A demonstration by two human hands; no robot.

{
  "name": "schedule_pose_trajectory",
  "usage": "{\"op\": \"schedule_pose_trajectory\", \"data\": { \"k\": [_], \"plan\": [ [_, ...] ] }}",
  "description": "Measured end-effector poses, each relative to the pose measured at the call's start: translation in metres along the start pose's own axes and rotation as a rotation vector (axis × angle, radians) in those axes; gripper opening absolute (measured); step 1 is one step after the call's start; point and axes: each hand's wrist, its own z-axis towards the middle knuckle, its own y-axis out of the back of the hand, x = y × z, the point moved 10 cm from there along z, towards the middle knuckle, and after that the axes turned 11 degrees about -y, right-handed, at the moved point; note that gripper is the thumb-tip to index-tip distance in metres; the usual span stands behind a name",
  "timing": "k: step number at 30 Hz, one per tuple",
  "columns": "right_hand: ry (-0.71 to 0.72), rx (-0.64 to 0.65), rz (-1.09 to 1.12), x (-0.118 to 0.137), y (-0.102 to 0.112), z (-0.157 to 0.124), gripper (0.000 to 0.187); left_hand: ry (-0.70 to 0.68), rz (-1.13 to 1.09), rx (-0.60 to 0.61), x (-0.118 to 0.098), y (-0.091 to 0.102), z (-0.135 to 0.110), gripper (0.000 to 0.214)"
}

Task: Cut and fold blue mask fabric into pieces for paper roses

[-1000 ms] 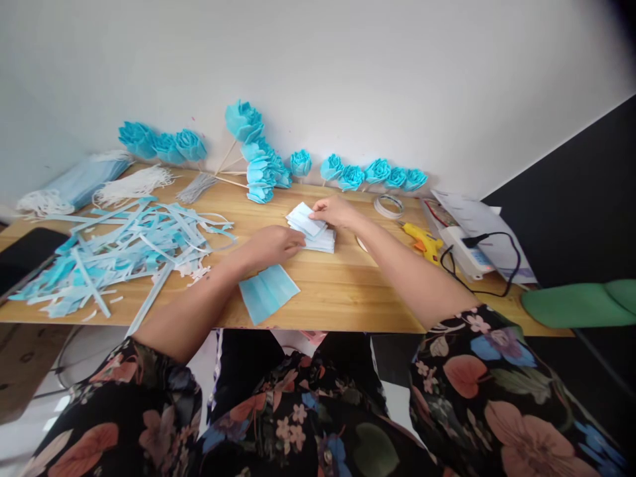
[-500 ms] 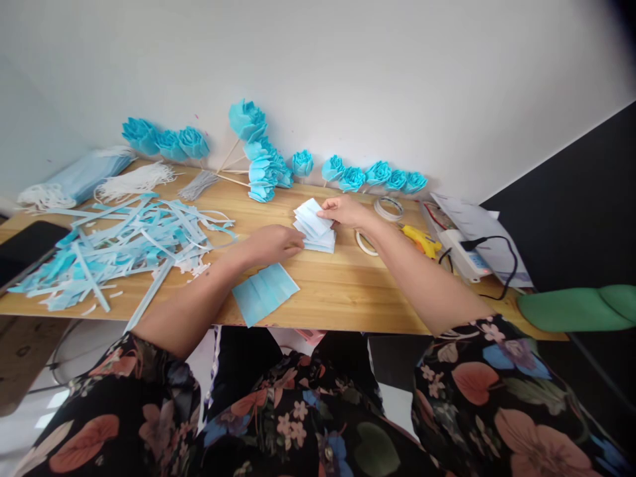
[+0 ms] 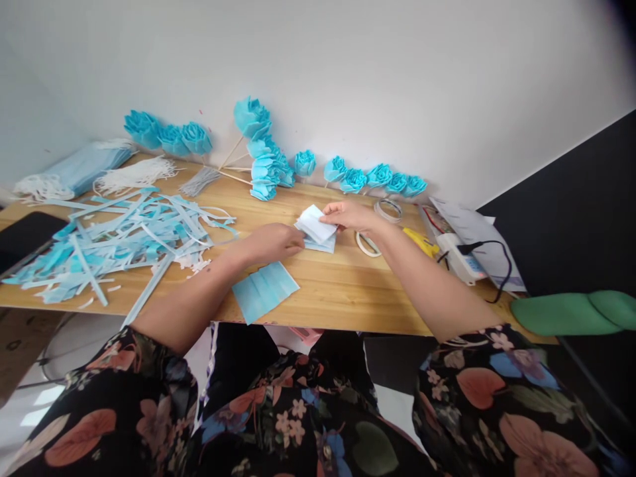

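My right hand (image 3: 346,216) is closed, pinching the right corner of a pale mask fabric piece (image 3: 318,224). That piece lies fanned over a small stack of similar pieces (image 3: 320,245) on the wooden table. My left hand (image 3: 279,241) has its fingers curled together at the left edge of the stack, with the fingertips on the pieces there. A separate light-blue mask fabric piece (image 3: 265,291) lies flat near the table's front edge, just below my left hand.
A heap of cut blue and white strips (image 3: 124,238) covers the left side. Blue fabric flowers (image 3: 263,165) line the wall. To the right are tape rolls (image 3: 366,245), a yellow glue gun (image 3: 421,242), a power strip (image 3: 462,258) and a green bottle (image 3: 561,313).
My right hand has shifted slightly right and down with the top piece, which now shows a whiter face. My left hand stays at the stack's left edge. The camera view has tilted slightly.
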Motion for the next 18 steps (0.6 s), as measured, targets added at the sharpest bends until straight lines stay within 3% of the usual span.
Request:
{"op": "schedule_pose_trajectory", "data": {
  "k": [5, 10, 14, 18],
  "plan": [
    [0.019, -0.208, -0.437, 0.0, -0.001, 0.005, 0.012, 0.005, -0.012, -0.021, 0.001, 0.002, 0.0, 0.026],
    [-0.008, -0.25, -0.771, 0.001, -0.002, 0.014, 0.041, -0.011, 0.009, 0.005, -0.003, 0.001, 0.001, 0.027],
    [0.041, -0.205, -0.71, -0.003, -0.009, 0.027, 0.035, -0.001, 0.034, 0.006, -0.004, 0.003, 0.001, 0.028],
    [0.14, -0.205, -0.393, 0.001, -0.008, 0.026, 0.023, 0.031, 0.039, -0.03, -0.002, 0.01, 0.0, 0.028]
  ]
}}
